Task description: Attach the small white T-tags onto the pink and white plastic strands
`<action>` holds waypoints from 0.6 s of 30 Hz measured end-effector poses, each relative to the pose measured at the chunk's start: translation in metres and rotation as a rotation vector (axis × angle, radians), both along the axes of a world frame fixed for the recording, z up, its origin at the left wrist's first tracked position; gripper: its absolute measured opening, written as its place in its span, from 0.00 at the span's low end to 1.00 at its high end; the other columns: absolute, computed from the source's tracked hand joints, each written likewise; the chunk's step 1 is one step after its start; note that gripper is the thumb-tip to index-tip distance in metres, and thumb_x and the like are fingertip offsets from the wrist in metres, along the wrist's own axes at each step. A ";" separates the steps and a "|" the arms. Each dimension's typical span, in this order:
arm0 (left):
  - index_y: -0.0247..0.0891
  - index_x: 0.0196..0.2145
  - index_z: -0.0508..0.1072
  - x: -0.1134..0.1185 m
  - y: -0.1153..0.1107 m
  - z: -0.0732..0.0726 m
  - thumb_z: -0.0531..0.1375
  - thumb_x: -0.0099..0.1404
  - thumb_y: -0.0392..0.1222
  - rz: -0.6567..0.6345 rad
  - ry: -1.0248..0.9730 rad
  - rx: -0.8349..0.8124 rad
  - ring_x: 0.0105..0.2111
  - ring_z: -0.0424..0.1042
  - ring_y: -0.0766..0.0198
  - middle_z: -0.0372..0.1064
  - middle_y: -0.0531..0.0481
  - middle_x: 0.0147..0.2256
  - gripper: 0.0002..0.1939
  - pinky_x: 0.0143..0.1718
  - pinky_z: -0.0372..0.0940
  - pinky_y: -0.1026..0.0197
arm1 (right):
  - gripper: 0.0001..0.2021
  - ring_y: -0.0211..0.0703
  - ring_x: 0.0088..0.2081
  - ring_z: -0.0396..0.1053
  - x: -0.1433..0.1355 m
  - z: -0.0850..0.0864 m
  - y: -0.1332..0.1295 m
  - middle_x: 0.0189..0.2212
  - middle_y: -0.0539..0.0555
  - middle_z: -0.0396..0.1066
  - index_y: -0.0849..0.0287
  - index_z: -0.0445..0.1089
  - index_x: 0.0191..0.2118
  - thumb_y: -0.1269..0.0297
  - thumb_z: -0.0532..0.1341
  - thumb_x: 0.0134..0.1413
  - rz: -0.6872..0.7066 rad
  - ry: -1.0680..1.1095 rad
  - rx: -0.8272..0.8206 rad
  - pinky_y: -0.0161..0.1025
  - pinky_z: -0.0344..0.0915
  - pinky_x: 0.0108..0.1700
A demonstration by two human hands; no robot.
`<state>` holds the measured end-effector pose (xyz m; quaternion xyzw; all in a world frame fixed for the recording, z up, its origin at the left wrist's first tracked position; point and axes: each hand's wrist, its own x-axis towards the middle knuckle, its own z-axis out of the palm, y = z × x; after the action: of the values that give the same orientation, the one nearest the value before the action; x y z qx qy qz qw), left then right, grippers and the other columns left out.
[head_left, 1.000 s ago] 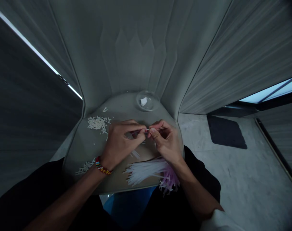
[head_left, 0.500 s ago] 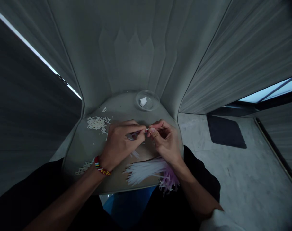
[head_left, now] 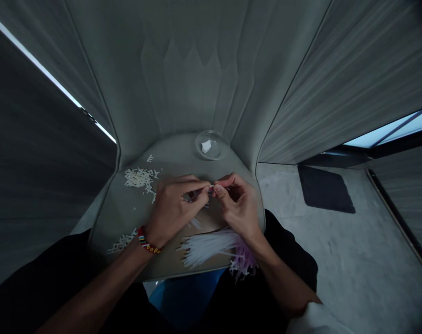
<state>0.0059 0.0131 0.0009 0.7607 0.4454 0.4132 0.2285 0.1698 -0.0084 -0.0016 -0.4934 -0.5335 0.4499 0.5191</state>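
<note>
Above the middle of the chair seat, my left hand (head_left: 178, 204) and my right hand (head_left: 240, 204) meet fingertip to fingertip. Both pinch a small, thin white piece (head_left: 212, 186); its exact kind is too small and too covered by fingers to make out. Below my right hand lies a bundle of thin white sticks (head_left: 205, 248) with pinkish-purple ends. A pile of short white pieces (head_left: 139, 177) sits left of my left hand. Under my left wrist's outer side is a smaller heap of similar pieces (head_left: 122, 242).
A clear round dish (head_left: 222, 146) holding a white lump (head_left: 206, 147) stands at the back of the seat. The chair's backrest (head_left: 193, 88) rises behind it. Something blue (head_left: 186, 297) shows below the front edge. A dark mat (head_left: 325, 189) lies on the floor at right.
My fingertips have drawn slightly closer together around the white piece. The view has shifted a little; the piles, bundle and dish lie as before.
</note>
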 end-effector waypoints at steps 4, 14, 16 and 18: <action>0.42 0.34 0.81 0.000 -0.001 0.000 0.63 0.64 0.33 0.004 0.003 -0.007 0.28 0.73 0.68 0.78 0.54 0.31 0.07 0.31 0.65 0.63 | 0.08 0.39 0.32 0.71 0.001 0.000 0.000 0.30 0.50 0.74 0.56 0.69 0.35 0.60 0.65 0.63 0.000 -0.024 0.002 0.39 0.67 0.36; 0.42 0.34 0.81 0.001 0.001 -0.001 0.63 0.65 0.33 0.015 0.006 0.001 0.26 0.71 0.69 0.75 0.55 0.27 0.07 0.28 0.63 0.64 | 0.08 0.39 0.30 0.70 0.001 -0.002 0.002 0.29 0.51 0.74 0.56 0.70 0.35 0.58 0.65 0.63 -0.014 -0.053 0.002 0.39 0.66 0.34; 0.42 0.35 0.81 0.001 0.001 -0.001 0.63 0.65 0.33 0.014 0.010 0.003 0.26 0.71 0.69 0.76 0.55 0.28 0.07 0.29 0.63 0.63 | 0.08 0.39 0.30 0.70 0.001 -0.002 0.002 0.29 0.50 0.74 0.56 0.69 0.35 0.59 0.65 0.63 -0.015 -0.037 -0.004 0.39 0.65 0.34; 0.42 0.35 0.81 0.001 0.001 -0.001 0.63 0.64 0.33 0.017 0.009 -0.002 0.26 0.72 0.68 0.76 0.54 0.28 0.07 0.29 0.64 0.63 | 0.08 0.39 0.30 0.70 0.001 -0.002 0.002 0.29 0.50 0.73 0.56 0.69 0.34 0.59 0.65 0.62 -0.013 -0.023 -0.009 0.39 0.65 0.34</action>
<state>0.0068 0.0142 -0.0003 0.7585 0.4534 0.4112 0.2237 0.1709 -0.0063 -0.0038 -0.5042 -0.5341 0.4431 0.5140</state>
